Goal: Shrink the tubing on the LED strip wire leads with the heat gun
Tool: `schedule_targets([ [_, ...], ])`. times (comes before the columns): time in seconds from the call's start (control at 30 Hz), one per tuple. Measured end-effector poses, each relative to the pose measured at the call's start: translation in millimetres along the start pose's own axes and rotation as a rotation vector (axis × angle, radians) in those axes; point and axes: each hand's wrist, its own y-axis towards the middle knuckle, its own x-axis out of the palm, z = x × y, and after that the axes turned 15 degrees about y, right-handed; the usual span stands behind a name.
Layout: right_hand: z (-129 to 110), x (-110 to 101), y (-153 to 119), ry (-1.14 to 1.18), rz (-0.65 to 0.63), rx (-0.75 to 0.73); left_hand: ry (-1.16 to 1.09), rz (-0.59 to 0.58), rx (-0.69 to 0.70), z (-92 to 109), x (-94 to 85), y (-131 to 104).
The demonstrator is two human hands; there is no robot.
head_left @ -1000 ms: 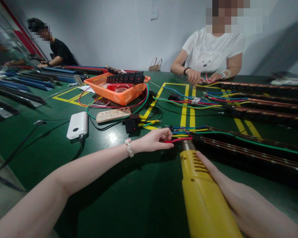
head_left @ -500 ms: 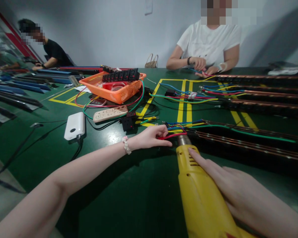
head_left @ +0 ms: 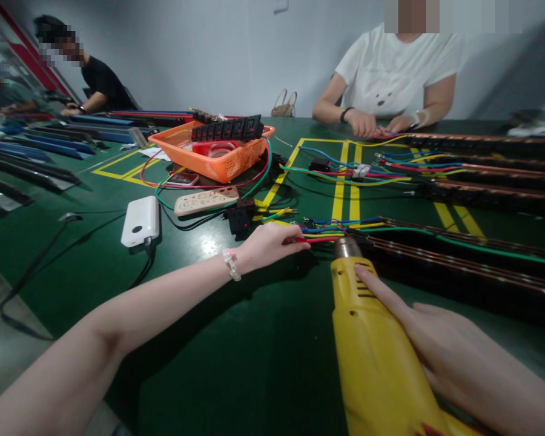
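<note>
Left hand point(head_left: 267, 243) fingers pinch the red wire point(head_left: 315, 240) taut on the worktop point(head_left: 236, 339), seemingly steadying it; right hand point(head_left: 454, 357) wraps the yellow heat gun point(head_left: 376, 357), nozzle just beside the wire.

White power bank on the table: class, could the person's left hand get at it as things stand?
Probably yes. The white power bank lies on bare green table, left of the left hand, nothing between. But that hand pinches the red wire and must release it.
</note>
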Motion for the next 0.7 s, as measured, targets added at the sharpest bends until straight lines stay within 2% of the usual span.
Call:
schedule_targets([
  [0.07, -1.5, 0.1, 4.0, -0.03, 0.047, -0.079, 0.008, -0.026, 0.032, -3.9, -1.6, 0.0],
  [0.13, -3.8, 1.1, 8.8, -0.026, 0.032, -0.095, -0.013, -0.056, 0.06, -6.4, -2.8, 0.5],
  [0.33, -17.2, -0.6, 28.3, 0.03, -0.22, 0.057, -0.028, -0.064, 0.053, -5.0, -4.2, 1.9],
  [0.4, -20.7, -2.2, 32.7, 0.044, -0.267, 0.076, -0.015, -0.064, 0.057, -4.5, -4.1, 2.2],
  [0.7, -15.6, 3.1, 29.1, 0.034, -0.123, 0.007, -0.065, -0.056, 0.065, -9.8, -0.3, 3.6],
])
